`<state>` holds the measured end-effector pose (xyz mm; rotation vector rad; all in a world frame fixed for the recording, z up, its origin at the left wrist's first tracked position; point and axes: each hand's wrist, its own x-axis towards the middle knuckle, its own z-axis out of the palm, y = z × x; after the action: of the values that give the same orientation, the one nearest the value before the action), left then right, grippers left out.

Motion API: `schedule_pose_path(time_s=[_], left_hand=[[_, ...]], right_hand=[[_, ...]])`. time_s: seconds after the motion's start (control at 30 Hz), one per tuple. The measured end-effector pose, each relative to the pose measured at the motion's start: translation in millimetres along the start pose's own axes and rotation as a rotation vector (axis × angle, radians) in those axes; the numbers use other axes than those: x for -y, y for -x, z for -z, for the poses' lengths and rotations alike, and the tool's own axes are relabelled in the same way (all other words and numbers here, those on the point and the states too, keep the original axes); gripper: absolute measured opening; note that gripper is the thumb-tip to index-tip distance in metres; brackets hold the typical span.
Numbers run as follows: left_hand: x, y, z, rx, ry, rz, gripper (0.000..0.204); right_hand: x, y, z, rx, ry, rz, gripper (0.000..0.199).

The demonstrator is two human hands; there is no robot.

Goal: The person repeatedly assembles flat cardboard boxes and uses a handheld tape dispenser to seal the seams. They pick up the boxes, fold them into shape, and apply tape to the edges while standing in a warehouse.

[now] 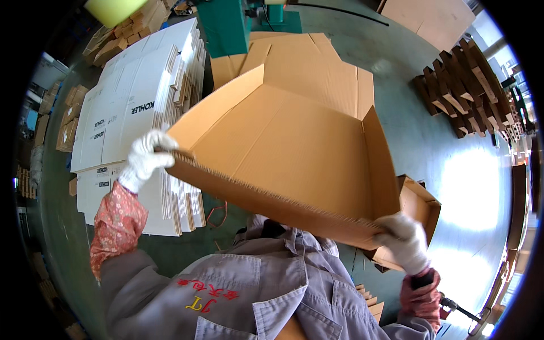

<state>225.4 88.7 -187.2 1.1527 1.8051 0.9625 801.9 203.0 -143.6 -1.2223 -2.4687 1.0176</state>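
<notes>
A large, shallow brown cardboard box [300, 153] hangs tilted in front of me, with its near wall and side walls folded up. My left hand [148, 157], in a white glove, is closed on the near left corner of the box. At the near right corner, my right hand [404, 240] grips the wall, gloved the same way. The far part of the box meets the green machine [224, 28], whose head stands above its back left edge. Whether the far cardboard panel belongs to this box, I cannot tell.
Flat white printed cartons [122, 107] are stacked high on the left. Another brown cardboard box [418, 207] stands low behind my right hand. Farther right, folded brown cardboard pieces [459, 93] are piled on the floor. A yellow rounded object [113, 10] shows at the top left.
</notes>
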Motion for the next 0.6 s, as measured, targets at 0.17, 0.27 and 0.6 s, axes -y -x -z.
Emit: schedule_pose_path(time_s=[0.17,0.27,0.6], left_hand=[[-5.4,-78.8,0.5,-0.029,0.467,-0.405,0.084],[0.2,-99.3,-20.6,-0.082,0.752,-0.411,0.08],[-64.6,17.1,78.2,-0.043,1.038,-0.531,0.044]], right_hand=[[9.0,-56.1,73.4,0.012,-0.169,-0.178,0.029],[27.2,-73.5,83.7,-0.01,-0.23,-0.139,0.031],[149.2,-120.9,129.0,-0.297,-0.613,0.44,0.027]])
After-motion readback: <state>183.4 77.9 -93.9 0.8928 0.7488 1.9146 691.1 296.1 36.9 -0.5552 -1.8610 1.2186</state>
